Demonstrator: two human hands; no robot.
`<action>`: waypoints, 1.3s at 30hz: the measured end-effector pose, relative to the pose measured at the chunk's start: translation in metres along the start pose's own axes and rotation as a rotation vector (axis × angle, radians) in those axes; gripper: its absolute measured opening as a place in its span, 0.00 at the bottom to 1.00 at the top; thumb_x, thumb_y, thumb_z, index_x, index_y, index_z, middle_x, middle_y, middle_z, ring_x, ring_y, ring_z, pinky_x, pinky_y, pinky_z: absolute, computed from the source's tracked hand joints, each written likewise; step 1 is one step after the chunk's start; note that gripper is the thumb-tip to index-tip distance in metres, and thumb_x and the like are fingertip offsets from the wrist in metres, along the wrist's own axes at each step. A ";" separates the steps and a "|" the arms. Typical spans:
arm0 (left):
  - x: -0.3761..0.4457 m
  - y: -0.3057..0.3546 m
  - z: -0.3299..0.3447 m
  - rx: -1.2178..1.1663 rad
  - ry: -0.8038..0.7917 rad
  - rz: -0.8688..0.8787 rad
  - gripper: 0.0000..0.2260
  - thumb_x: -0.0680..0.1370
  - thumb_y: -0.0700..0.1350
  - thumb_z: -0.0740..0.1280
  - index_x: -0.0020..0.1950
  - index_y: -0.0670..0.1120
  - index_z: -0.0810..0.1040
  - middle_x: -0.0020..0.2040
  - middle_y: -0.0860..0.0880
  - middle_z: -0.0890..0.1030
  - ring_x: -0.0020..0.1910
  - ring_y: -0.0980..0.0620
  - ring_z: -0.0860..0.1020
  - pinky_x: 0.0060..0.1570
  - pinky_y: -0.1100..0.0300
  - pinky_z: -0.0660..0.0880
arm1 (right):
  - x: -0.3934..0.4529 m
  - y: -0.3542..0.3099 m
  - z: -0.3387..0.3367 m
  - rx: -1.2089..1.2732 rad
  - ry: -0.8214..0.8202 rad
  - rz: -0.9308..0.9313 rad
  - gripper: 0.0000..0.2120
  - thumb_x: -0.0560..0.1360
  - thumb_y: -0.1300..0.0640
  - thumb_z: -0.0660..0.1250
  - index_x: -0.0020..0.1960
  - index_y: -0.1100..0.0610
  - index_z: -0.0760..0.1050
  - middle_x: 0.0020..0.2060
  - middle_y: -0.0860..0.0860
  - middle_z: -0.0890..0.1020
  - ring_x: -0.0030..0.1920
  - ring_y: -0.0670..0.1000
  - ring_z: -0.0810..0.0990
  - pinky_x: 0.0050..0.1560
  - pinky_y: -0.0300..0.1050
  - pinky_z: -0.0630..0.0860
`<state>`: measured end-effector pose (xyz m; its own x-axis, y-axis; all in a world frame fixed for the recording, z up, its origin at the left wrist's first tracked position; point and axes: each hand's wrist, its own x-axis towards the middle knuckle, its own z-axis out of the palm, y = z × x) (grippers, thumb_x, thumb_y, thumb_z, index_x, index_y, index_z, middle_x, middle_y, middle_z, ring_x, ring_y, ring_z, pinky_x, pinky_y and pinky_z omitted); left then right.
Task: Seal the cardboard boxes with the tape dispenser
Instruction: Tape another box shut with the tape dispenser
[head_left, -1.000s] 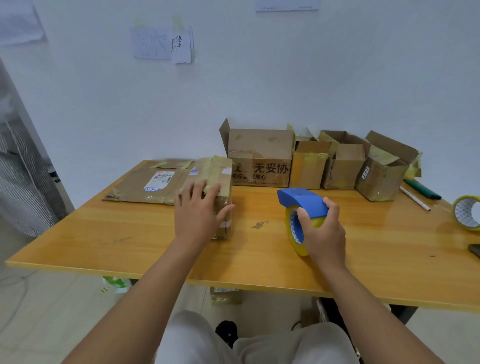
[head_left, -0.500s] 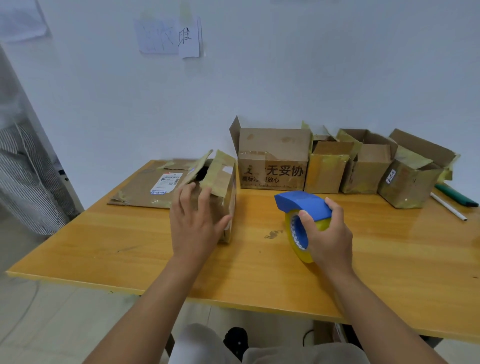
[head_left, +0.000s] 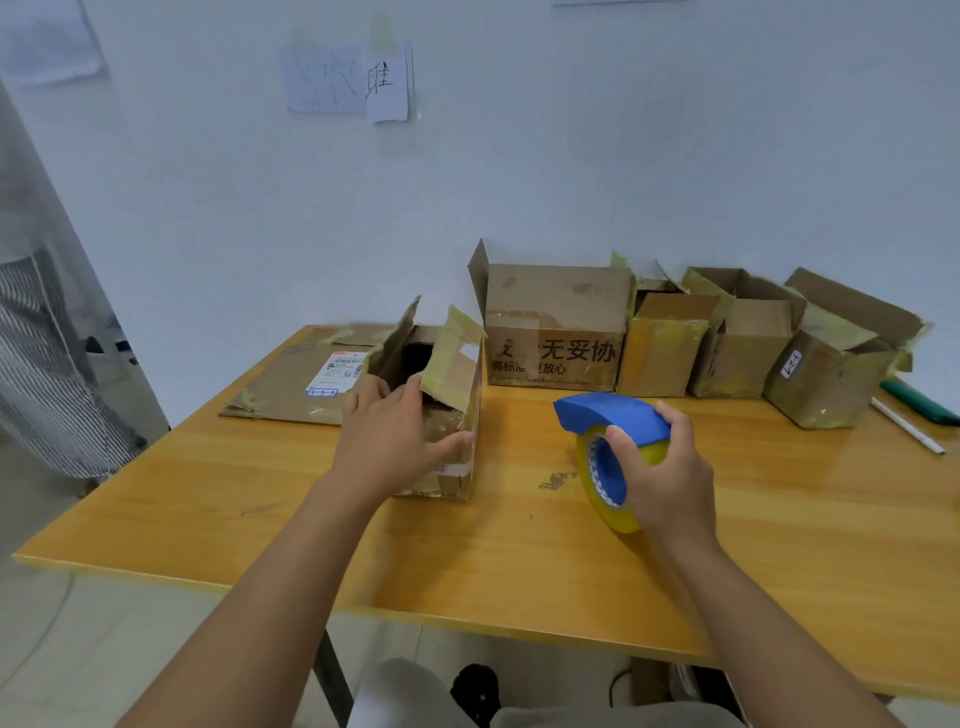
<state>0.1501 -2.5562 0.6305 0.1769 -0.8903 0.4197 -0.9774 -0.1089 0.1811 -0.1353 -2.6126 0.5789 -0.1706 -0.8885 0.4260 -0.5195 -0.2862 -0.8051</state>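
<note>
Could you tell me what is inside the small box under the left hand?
The small box gapes open under the left hand; only dark interior shows, contents hidden.

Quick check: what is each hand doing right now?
Left hand: open, fingers resting on the small box.
Right hand: grips the tape dispenser.

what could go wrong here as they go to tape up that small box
1. The small box has both flaps standing up and open; taping now would likely miss the seam unless the left hand folds them shut first.
2. Old yellowish tape clings to the flaps, so new tape may stick poorly.
3. The right hand holds the dispenser away from the box; only one hand steadies the box, so it may slide on the table.
</note>
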 end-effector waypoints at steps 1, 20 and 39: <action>0.002 0.000 -0.002 0.015 -0.016 0.013 0.34 0.69 0.77 0.58 0.66 0.56 0.69 0.54 0.57 0.75 0.59 0.49 0.62 0.57 0.52 0.64 | 0.000 -0.001 0.000 -0.002 -0.003 0.002 0.29 0.75 0.37 0.67 0.71 0.47 0.64 0.48 0.45 0.74 0.48 0.53 0.76 0.41 0.50 0.76; -0.043 0.007 0.048 -0.062 0.359 -0.077 0.35 0.73 0.63 0.70 0.76 0.48 0.69 0.75 0.37 0.64 0.74 0.29 0.60 0.71 0.34 0.62 | -0.001 0.002 0.001 -0.005 0.014 -0.016 0.28 0.75 0.36 0.67 0.69 0.45 0.64 0.49 0.45 0.74 0.46 0.51 0.77 0.38 0.48 0.75; 0.093 -0.003 0.104 -0.322 0.145 -0.234 0.39 0.76 0.64 0.65 0.80 0.60 0.47 0.81 0.51 0.41 0.79 0.38 0.43 0.56 0.40 0.77 | 0.040 -0.003 0.045 -0.026 0.002 -0.063 0.33 0.73 0.31 0.64 0.72 0.47 0.66 0.48 0.40 0.73 0.46 0.48 0.77 0.40 0.48 0.77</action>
<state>0.1571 -2.6853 0.5764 0.4265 -0.7842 0.4506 -0.8271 -0.1365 0.5452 -0.1032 -2.6639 0.5796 -0.1390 -0.8681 0.4765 -0.5505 -0.3322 -0.7659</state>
